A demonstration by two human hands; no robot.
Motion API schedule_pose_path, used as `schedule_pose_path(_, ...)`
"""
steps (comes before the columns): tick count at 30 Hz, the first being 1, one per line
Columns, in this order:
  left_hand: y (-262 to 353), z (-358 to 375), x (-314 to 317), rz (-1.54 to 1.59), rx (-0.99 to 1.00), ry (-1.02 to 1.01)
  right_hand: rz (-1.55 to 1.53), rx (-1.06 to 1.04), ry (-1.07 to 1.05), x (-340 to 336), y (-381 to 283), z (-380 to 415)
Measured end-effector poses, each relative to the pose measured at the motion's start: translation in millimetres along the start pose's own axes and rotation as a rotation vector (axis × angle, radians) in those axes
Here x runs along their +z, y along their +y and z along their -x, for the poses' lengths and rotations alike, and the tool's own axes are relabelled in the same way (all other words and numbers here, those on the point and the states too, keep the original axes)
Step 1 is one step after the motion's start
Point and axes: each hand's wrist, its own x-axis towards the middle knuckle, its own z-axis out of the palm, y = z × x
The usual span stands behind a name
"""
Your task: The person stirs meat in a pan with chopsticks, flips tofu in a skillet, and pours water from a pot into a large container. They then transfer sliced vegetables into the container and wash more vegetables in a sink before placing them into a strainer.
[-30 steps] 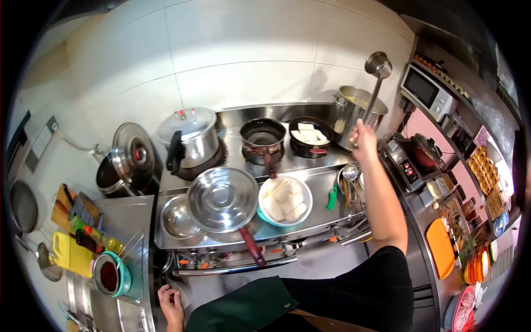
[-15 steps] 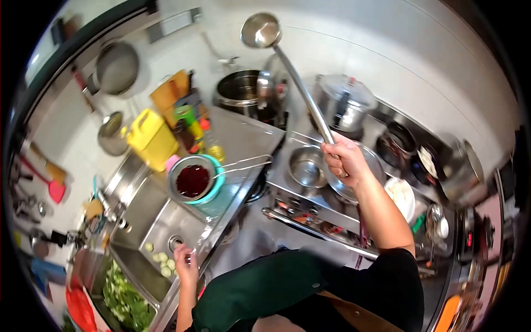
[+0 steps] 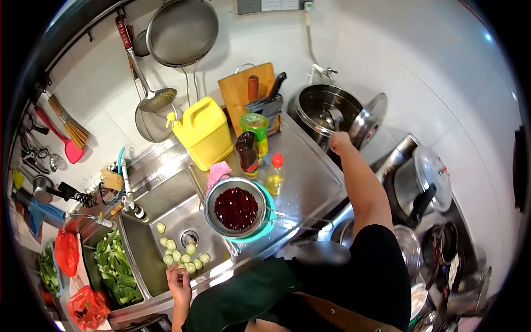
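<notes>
At the rim of a large steel pot [image 3: 315, 124] my right hand [image 3: 339, 142] is closed round the handle of a ladle [image 3: 333, 117], whose bowl is down inside the pot. The pot's lid [image 3: 371, 119] leans against its right side. Over the sink's front edge, my left hand [image 3: 179, 278] has its fingers curled; whether they hold anything is too small to tell. Beside it, several round pale green vegetable pieces [image 3: 190, 249] lie in the sink [image 3: 160, 207]. A strainer of dark red pieces [image 3: 236, 208] rests on a turquoise bowl [image 3: 269, 225] on the steel counter.
A yellow jug [image 3: 203, 133], sauce bottles [image 3: 246, 152], an oil bottle [image 3: 275, 176] and a knife block [image 3: 268, 108] stand behind the strainer. Leafy greens [image 3: 117, 268] fill the left basin. A pressure cooker [image 3: 423, 185] and pans are at right.
The view has swung toward the sink and pot. My right hand has lowered the ladle from up in the air into the large pot. My left hand remains by the sink's front edge.
</notes>
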Motion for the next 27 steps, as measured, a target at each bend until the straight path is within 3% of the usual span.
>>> schedule_pose_path(6, 6.8, -1.6, 17.3, -0.066, -0.133, -0.018, -2.039, 0.74, -0.168, 45.3, 45.0, -73.2)
schedule_pose_path(7, 5.9, -3.6, 19.2, -0.071, -0.13, -0.015, -2.046, 0.737, -0.17, 45.5, 43.8, -79.8)
schedule_pose_path(9, 6.8, -8.6, 22.5, -0.092, -0.141, -0.03, -2.513, 1.118, -0.053, 37.2, 39.1, -85.1)
schedule_pose_path(10, 9.5, -12.3, 24.8, -0.109, -0.111, -0.037, -2.647, 0.947, 0.012, 31.8, 35.2, -74.9)
schedule_pose_path(11, 12.7, -15.3, 27.3, -0.107, -0.105, -0.037, -2.65, 0.943, 0.019, 41.6, 38.4, -73.6)
schedule_pose_path(13, 24.7, -21.3, 31.7, -0.156, -0.072, -0.037, -3.222, 0.662, 0.017, 62.3, 43.9, -70.2)
schedule_pose_path(14, 19.0, -22.7, 33.5, -0.139, -0.074, -0.036, -3.299, 0.603, 0.048, 67.2, 42.5, -64.6)
schedule_pose_path(15, 20.4, -24.0, 34.5, -0.139, -0.068, -0.037, -3.302, 0.599, 0.054, 62.0, 39.1, -56.9)
schedule_pose_path(17, 25.5, -27.3, 34.7, -0.135, -0.082, -0.088, -3.455, 0.461, -0.19, 44.7, 33.7, -28.2)
schedule_pose_path(25, 25.0, -25.8, 25.9, -0.032, 0.038, -0.153, -3.494, 0.166, -0.309, -66.1, 1.1, 90.0)
schedule_pose_path(26, 24.0, -23.5, 23.9, -0.012, 0.071, -0.172, -3.451, -0.062, -0.323, -76.8, -1.1, 103.7)
schedule_pose_path(27, 19.2, -20.5, 23.1, -0.006, 0.096, -0.194, -3.48, -0.06, -0.37, -94.0, -2.2, 117.8)
